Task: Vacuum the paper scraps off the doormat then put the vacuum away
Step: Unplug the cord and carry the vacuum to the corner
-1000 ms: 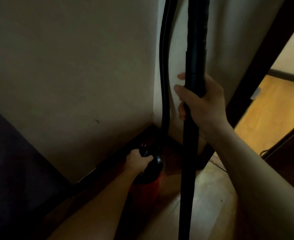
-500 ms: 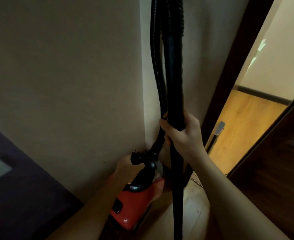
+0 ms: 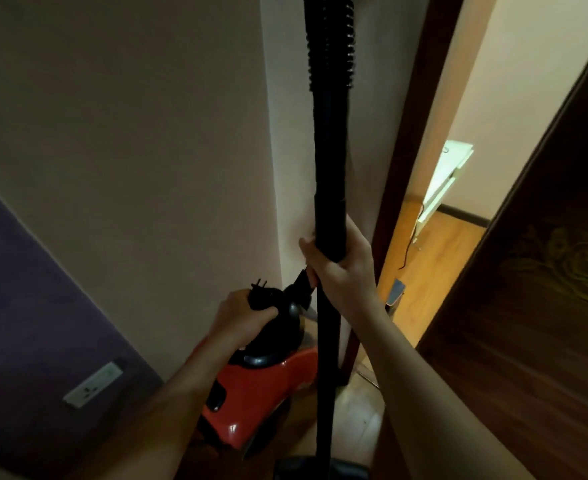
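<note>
Head view, from left to right: a purple wall panel [image 3: 26, 306] fills the lower left, carrying a pale wall socket [image 3: 93, 384] set at a tilt in the frame. Beside it stands a cream wall [image 3: 130, 133] that meets a second wall at an inside corner. The person's left hand [image 3: 242, 315] is closed around the black handle [image 3: 278, 327] on top of the red vacuum body [image 3: 251, 393], which sits low in that corner; whether it rests on the floor cannot be told. A two-pin plug [image 3: 261, 284] pokes up just above the left knuckles. The right hand [image 3: 341, 271] is wrapped tight around the black wand [image 3: 327, 202], held upright and close to the corner wall. A ribbed hose [image 3: 330, 43] runs along the wand at the top of frame, and a short black connector shows between the right hand and the vacuum's top. Further right, a dark door frame [image 3: 414, 150] borders an opening onto a lit wooden floor [image 3: 434, 258] with a white unit [image 3: 448, 174] against the far wall. A dark wooden door [image 3: 545, 289] takes up the right edge.
</note>
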`<state>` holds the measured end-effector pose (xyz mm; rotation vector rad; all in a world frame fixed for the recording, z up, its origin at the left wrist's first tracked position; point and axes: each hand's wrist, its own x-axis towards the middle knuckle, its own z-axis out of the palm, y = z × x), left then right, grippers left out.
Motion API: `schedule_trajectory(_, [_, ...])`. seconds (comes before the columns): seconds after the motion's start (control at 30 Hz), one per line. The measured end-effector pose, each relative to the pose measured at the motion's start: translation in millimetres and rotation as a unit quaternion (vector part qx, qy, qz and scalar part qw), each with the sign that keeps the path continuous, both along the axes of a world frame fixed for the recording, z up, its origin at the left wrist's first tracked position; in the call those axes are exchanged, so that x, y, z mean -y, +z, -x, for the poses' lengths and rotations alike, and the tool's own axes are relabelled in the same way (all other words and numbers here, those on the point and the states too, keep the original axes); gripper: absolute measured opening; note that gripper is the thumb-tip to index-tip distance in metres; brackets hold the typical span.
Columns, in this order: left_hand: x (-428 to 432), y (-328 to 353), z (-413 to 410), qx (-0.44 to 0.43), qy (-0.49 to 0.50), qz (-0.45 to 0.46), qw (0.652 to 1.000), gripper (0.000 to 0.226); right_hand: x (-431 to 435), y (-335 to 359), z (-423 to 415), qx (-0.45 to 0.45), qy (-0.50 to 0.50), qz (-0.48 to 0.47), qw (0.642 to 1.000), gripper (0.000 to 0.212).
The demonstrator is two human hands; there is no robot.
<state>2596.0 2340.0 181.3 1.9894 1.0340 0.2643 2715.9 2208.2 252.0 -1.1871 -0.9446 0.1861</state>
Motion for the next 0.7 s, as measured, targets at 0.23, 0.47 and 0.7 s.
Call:
schedule_trajectory(0.23, [31,35,17,0.02,-0.032,-0.024,0.999,0.012,50,12,16,0.026,-0.037,-0.016,0.999,0.018])
schedule_trajectory(0.47, [41,40,15,0.035,-0.146,-0.027,0.988,0.008,74,8,40,0.058,-0.157,0.005,0.986,0.025])
schedule_trajectory(0.7, [31,33,3,0.046,-0.279,0.014,0.959,0.014,78,-4,67,0.064,-0.315,0.037,0.946,0.016])
